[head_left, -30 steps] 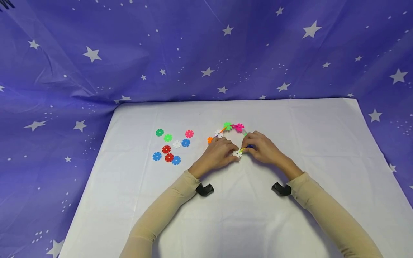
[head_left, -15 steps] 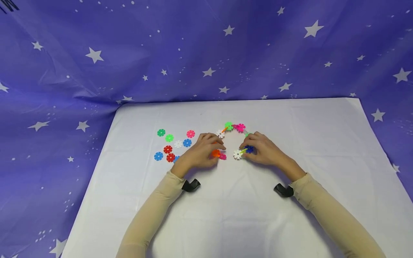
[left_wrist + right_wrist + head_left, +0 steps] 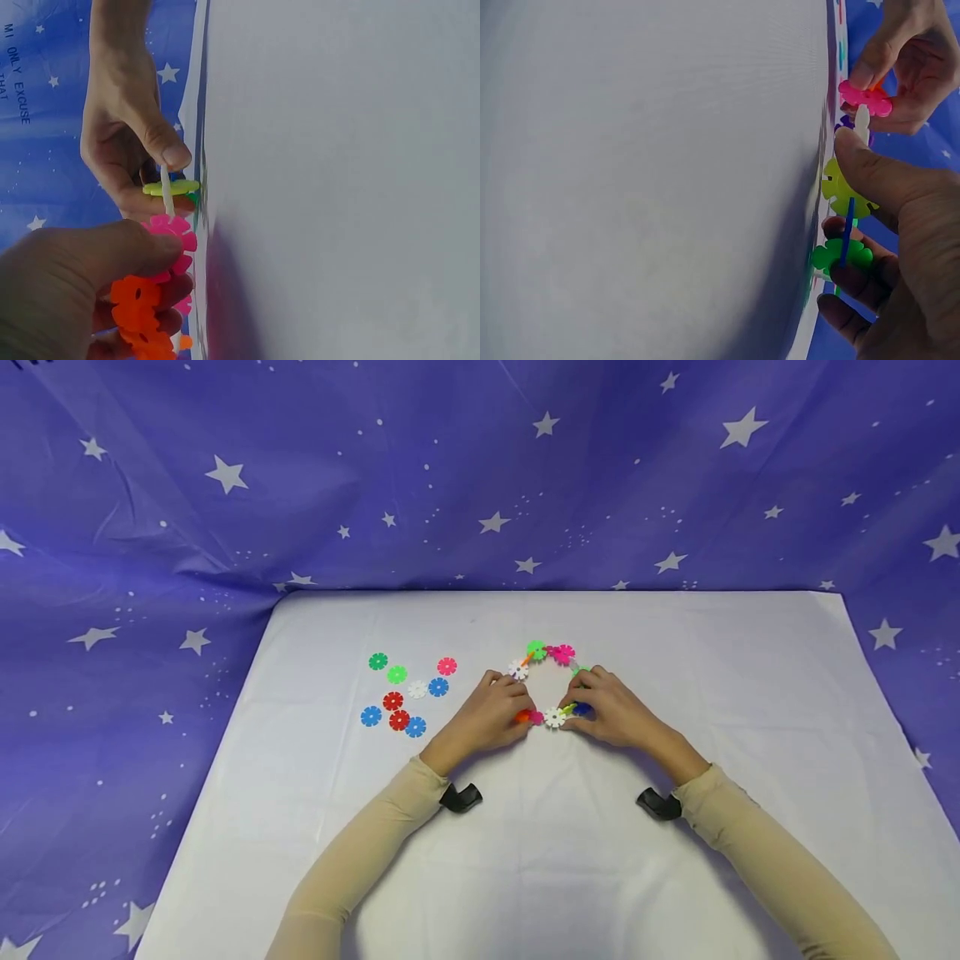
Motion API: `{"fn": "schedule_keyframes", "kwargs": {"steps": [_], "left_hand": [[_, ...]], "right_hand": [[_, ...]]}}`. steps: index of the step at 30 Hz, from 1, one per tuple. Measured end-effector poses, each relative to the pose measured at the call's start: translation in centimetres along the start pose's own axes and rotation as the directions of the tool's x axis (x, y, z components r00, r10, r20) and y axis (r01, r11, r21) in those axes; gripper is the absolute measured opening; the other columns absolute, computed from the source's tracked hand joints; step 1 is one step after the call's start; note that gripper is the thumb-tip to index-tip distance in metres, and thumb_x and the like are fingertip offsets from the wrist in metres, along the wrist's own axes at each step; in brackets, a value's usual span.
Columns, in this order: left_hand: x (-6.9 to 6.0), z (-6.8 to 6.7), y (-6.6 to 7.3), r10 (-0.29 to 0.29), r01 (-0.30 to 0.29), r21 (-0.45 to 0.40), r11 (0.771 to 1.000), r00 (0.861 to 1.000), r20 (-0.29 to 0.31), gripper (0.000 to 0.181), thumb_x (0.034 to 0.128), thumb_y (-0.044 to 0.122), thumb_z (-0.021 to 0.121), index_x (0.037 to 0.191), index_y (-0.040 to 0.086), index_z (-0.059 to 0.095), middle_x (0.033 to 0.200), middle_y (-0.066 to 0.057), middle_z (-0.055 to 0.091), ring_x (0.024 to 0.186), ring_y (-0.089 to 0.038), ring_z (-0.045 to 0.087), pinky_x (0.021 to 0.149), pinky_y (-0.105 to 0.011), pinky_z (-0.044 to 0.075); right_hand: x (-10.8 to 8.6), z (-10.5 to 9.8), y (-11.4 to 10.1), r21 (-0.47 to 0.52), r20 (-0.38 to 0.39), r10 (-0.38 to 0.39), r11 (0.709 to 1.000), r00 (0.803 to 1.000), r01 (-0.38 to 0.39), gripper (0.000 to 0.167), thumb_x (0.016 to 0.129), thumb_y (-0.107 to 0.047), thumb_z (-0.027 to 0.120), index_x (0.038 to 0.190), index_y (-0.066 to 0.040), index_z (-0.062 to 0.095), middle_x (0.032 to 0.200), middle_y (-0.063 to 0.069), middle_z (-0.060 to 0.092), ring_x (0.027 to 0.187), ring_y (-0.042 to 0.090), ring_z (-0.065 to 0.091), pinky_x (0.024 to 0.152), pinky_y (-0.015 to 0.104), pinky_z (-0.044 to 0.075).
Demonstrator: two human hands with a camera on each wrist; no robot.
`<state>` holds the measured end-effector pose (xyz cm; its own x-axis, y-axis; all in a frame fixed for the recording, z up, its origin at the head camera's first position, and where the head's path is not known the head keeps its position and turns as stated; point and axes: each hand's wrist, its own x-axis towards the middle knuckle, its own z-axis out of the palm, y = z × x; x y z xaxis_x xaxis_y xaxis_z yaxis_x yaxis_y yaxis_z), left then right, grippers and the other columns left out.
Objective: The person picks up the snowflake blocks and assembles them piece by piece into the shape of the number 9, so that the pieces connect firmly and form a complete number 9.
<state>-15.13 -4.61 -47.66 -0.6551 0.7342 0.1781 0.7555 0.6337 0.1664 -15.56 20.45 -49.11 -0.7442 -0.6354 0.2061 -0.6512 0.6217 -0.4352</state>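
Note:
Notched plastic snowflake discs, slotted edge to edge, curve in a ring-like chain, with a green disc [image 3: 537, 650] and a magenta disc [image 3: 564, 653] at its far side. My left hand [image 3: 491, 714] pinches a pink disc [image 3: 178, 223] between thumb and fingers; orange discs [image 3: 135, 304] trail from it under the palm. My right hand [image 3: 611, 706] pinches a white disc [image 3: 554, 717], which is joined to a yellow disc [image 3: 844, 187]. Beyond that come a blue disc [image 3: 847, 232] and a green one. The pink and white discs meet edge to edge; how deep they interlock cannot be told.
Left of the chain, several loose discs lie flat on the white-covered table [image 3: 712, 677], among them a red disc [image 3: 399, 720], a blue disc [image 3: 371, 717] and a dark green disc [image 3: 378, 662]. A purple star-patterned cloth [image 3: 420, 468] hangs behind the table.
My left hand drew away leftward from the white disc, showing the pink and orange end, then came back right to bring the pink disc against the white one. My right hand stays nearly still.

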Motion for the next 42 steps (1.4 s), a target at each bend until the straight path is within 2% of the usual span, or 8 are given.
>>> {"fn": "schedule_keyframes", "kwargs": {"steps": [5, 13, 22, 29, 34, 42], "left_hand": [[0.1, 0.0, 0.5, -0.007, 0.008, 0.048, 0.999, 1.0, -0.013, 0.012, 0.0853, 0.029, 0.07, 0.091, 0.02, 0.074, 0.091, 0.006, 0.068, 0.095, -0.016, 0.059, 0.094, -0.037, 0.039], [0.1, 0.0, 0.9, -0.029, 0.031, 0.068, 0.997, 0.999, -0.02, 0.011, 0.0858, 0.03, 0.07, 0.089, 0.02, 0.073, 0.089, 0.007, 0.068, 0.092, -0.016, 0.059, 0.092, -0.037, 0.039], [0.1, 0.1, 1.0, -0.032, 0.034, 0.08, 0.996, 0.999, -0.029, 0.01, 0.0865, 0.03, 0.069, 0.087, 0.021, 0.073, 0.087, 0.007, 0.067, 0.089, -0.015, 0.057, 0.092, -0.038, 0.039], [0.1, 0.1, 1.2, -0.03, 0.031, 0.102, 0.994, 1.0, -0.009, 0.01, 0.0877, 0.031, 0.068, 0.087, 0.021, 0.072, 0.087, 0.008, 0.066, 0.088, -0.015, 0.056, 0.092, -0.038, 0.038], [0.1, 0.1, 1.2, -0.036, 0.037, 0.101, 0.994, 0.999, -0.007, 0.011, 0.0879, 0.031, 0.068, 0.088, 0.021, 0.073, 0.087, 0.007, 0.066, 0.088, -0.015, 0.056, 0.093, -0.039, 0.038], [0.1, 0.2, 1.0, -0.061, 0.062, 0.049, 0.997, 0.998, -0.027, 0.01, 0.0882, 0.028, 0.067, 0.089, 0.019, 0.073, 0.088, 0.005, 0.067, 0.091, -0.016, 0.058, 0.094, -0.038, 0.038]], "right_hand": [[0.0, 0.1, 0.1, 0.003, -0.031, -0.011, 1.0, 0.999, 0.011, 0.022, 0.077, -0.029, 0.084, 0.092, -0.015, 0.074, 0.098, 0.001, 0.06, 0.09, 0.02, 0.048, 0.08, 0.038, 0.041], [0.0, 0.2, 0.2, -0.007, -0.049, -0.012, 1.0, 0.999, 0.012, 0.023, 0.076, -0.029, 0.084, 0.091, -0.015, 0.074, 0.097, 0.0, 0.061, 0.09, 0.02, 0.049, 0.079, 0.038, 0.04], [0.0, 0.2, 0.1, -0.019, -0.047, -0.003, 1.0, 0.999, 0.002, 0.024, 0.076, -0.03, 0.084, 0.091, -0.015, 0.074, 0.097, 0.0, 0.061, 0.089, 0.02, 0.049, 0.079, 0.038, 0.041], [0.0, 0.1, 0.0, -0.019, -0.034, 0.013, 1.0, 0.999, -0.014, 0.025, 0.076, -0.032, 0.084, 0.091, -0.014, 0.075, 0.098, 0.001, 0.061, 0.09, 0.02, 0.049, 0.079, 0.038, 0.041], [0.0, 0.1, 0.0, -0.02, -0.037, 0.011, 1.0, 0.999, -0.012, 0.025, 0.076, -0.031, 0.084, 0.092, -0.015, 0.075, 0.098, 0.001, 0.061, 0.089, 0.02, 0.049, 0.079, 0.037, 0.041], [0.0, 0.0, 0.0, -0.017, -0.04, 0.013, 1.0, 0.999, -0.013, 0.024, 0.077, -0.031, 0.084, 0.092, -0.014, 0.075, 0.098, 0.0, 0.061, 0.089, 0.02, 0.049, 0.079, 0.038, 0.04]]}}
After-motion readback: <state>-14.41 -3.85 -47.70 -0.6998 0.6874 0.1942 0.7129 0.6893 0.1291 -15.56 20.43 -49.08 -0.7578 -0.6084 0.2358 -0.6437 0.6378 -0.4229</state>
